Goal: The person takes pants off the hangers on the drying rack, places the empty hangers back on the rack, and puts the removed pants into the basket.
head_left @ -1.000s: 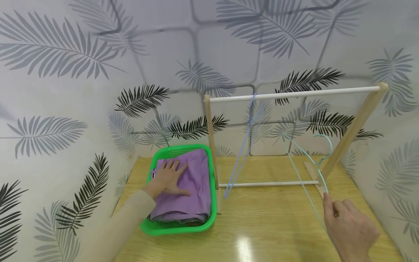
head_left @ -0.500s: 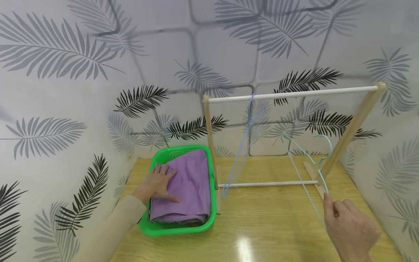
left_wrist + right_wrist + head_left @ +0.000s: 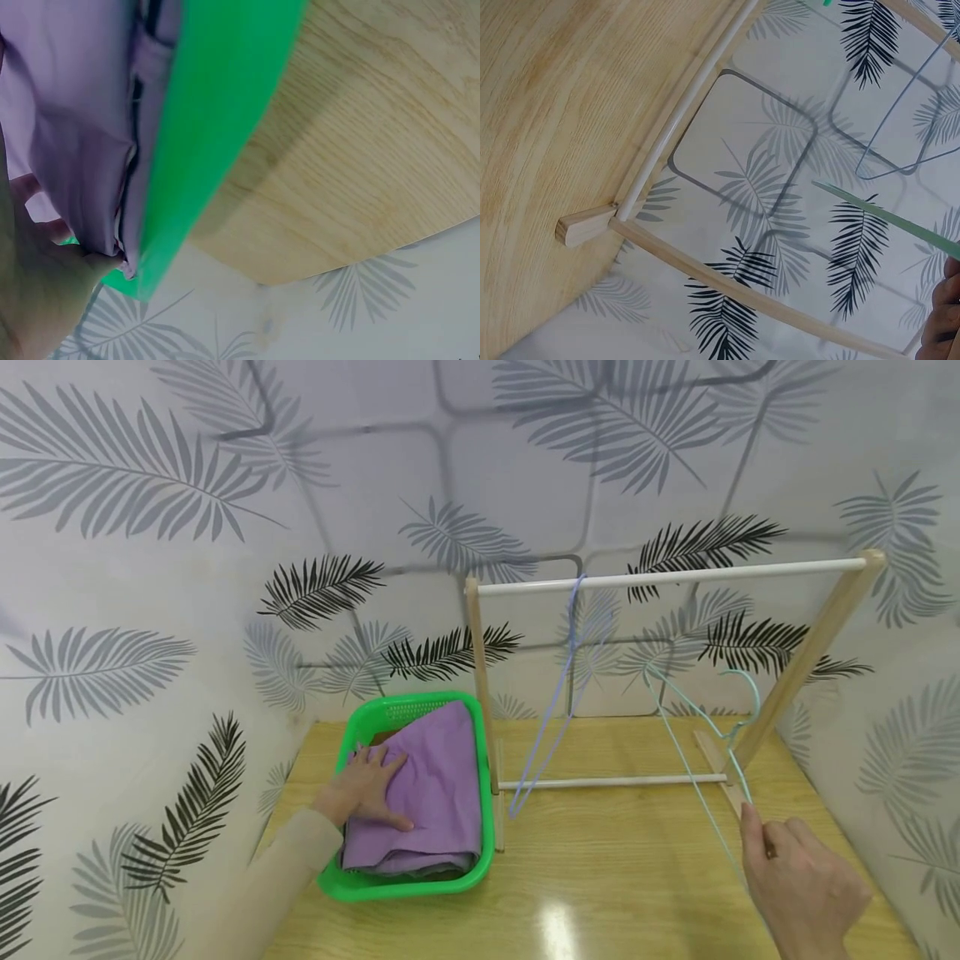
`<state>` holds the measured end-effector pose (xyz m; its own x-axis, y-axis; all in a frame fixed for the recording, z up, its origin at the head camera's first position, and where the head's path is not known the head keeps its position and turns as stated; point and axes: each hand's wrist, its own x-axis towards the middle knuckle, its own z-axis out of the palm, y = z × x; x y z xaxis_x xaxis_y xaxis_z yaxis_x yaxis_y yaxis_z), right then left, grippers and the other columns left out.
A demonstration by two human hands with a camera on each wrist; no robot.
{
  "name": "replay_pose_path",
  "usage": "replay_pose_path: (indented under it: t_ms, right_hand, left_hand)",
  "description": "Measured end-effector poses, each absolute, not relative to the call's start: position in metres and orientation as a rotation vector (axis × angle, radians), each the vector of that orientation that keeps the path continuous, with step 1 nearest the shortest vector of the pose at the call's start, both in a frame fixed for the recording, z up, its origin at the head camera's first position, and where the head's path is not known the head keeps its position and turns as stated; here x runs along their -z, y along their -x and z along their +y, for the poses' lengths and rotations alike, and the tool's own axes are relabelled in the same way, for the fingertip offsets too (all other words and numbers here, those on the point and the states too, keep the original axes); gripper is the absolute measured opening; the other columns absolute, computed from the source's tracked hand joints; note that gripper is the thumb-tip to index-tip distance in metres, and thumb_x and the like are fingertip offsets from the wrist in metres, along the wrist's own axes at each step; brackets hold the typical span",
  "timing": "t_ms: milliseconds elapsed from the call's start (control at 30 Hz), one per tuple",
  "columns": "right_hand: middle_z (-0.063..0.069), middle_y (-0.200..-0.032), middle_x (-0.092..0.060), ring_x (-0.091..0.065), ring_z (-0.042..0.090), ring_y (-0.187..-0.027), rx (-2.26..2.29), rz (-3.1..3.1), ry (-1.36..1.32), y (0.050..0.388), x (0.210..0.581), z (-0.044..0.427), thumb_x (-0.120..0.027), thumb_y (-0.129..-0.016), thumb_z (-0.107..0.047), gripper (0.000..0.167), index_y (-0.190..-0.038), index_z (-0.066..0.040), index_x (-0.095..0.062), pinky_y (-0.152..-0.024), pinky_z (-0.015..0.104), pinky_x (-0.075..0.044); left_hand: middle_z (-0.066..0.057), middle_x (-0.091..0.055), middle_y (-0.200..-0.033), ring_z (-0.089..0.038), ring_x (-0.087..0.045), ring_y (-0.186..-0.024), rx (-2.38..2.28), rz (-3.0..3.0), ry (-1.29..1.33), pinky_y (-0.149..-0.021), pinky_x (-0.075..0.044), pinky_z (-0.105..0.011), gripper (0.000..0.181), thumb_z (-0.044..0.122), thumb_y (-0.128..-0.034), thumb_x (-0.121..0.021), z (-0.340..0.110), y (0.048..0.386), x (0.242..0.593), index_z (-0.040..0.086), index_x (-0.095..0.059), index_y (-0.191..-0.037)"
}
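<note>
My left hand rests on a folded purple cloth inside a green plastic basket, thumb and index finger spread apart. In the left wrist view, fingers touch the cloth's edge beside the basket wall; the other fingertips are partly hidden. My right hand grips a mint-green hanger by one side, its hook up and in front of the rack's right leg. In the right wrist view, a stretch of that hanger leaves my fingers at the right edge.
A wooden rack with a white top rail stands right of the basket. From the rail hangs a lilac-blue hanger. A lower white bar joins the rack's legs above the wood-grain table. Leaf-patterned walls enclose it.
My left hand has drawn back left and toward me. The cloth's far left corner has shifted with it, uncovering a brownish patch beneath. The right hand and its hanger stay in place.
</note>
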<state>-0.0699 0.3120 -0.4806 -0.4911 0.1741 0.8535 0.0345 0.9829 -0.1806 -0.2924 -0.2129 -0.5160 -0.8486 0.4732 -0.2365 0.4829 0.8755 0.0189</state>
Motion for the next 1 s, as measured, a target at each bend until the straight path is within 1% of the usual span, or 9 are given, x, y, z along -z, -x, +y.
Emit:
replay_pose_path:
  t_ms: [167,367,600,767,900,1000]
  right_hand:
    - [0.012,-0.049,-0.057,-0.013,0.0,-0.04,-0.136,-2.135,0.148,0.068,0.479,0.312,-0.042,-0.108,-0.047,0.076,-0.045,-0.006,-0.052,-0.038,0.017,-0.008]
    - [0.009,-0.046,-0.051,-0.01,0.001,-0.041,-0.181,-2.049,0.13,0.072,0.481,0.309,-0.047,-0.105,-0.048,0.074,-0.044,-0.007,-0.048,-0.04,0.019,-0.006]
    - [0.011,-0.048,-0.056,-0.011,-0.001,-0.042,-0.154,-2.073,0.131,0.071,0.48,0.31,-0.045,-0.107,-0.049,0.075,-0.048,-0.003,-0.056,-0.04,0.017,-0.007]
    - [0.012,-0.048,-0.055,-0.013,0.0,-0.04,-0.186,-2.037,0.127,0.073,0.479,0.31,-0.048,-0.105,-0.049,0.074,-0.049,-0.002,-0.057,-0.039,0.017,-0.007]
    - [0.013,-0.049,-0.057,-0.015,0.003,-0.038,-0.18,-2.023,0.133,0.072,0.479,0.311,-0.049,-0.104,-0.047,0.072,-0.048,-0.002,-0.055,-0.04,0.018,-0.007]
    - [0.012,-0.047,-0.054,-0.014,0.004,-0.039,-0.172,-2.018,0.132,0.072,0.477,0.311,-0.049,-0.104,-0.046,0.071,-0.047,-0.003,-0.053,-0.04,0.019,-0.007]
  left_hand:
    - [-0.032,-0.033,-0.165,-0.062,-0.029,-0.151,0.035,2.815,-0.727,-0.123,-0.03,-0.073,0.132,0.081,-0.0676,-0.081,-0.213,0.291,0.522,0.008,-0.031,-0.166]
    - [-0.032,-0.03,-0.167,-0.062,-0.027,-0.153,0.038,2.805,-0.709,-0.124,-0.028,-0.073,0.133,0.082,-0.0676,-0.08,-0.213,0.292,0.526,0.01,-0.029,-0.167]
    - [-0.031,-0.031,-0.167,-0.06,-0.027,-0.154,0.028,2.812,-0.72,-0.125,-0.026,-0.072,0.133,0.081,-0.0682,-0.08,-0.214,0.291,0.525,0.009,-0.029,-0.167]
    - [-0.032,-0.031,-0.166,-0.063,-0.025,-0.154,-0.007,2.816,-0.732,-0.125,-0.023,-0.073,0.132,0.079,-0.0688,-0.081,-0.216,0.291,0.52,0.006,-0.03,-0.166]
    - [-0.033,-0.031,-0.166,-0.064,-0.025,-0.153,0.056,2.822,-0.746,-0.126,-0.023,-0.072,0.131,0.083,-0.069,-0.077,-0.216,0.292,0.517,0.007,-0.031,-0.166]
    - [-0.032,-0.035,-0.164,-0.064,-0.029,-0.152,0.124,2.824,-0.765,-0.126,-0.024,-0.072,0.131,0.087,-0.0694,-0.073,-0.215,0.292,0.516,0.008,-0.032,-0.165]
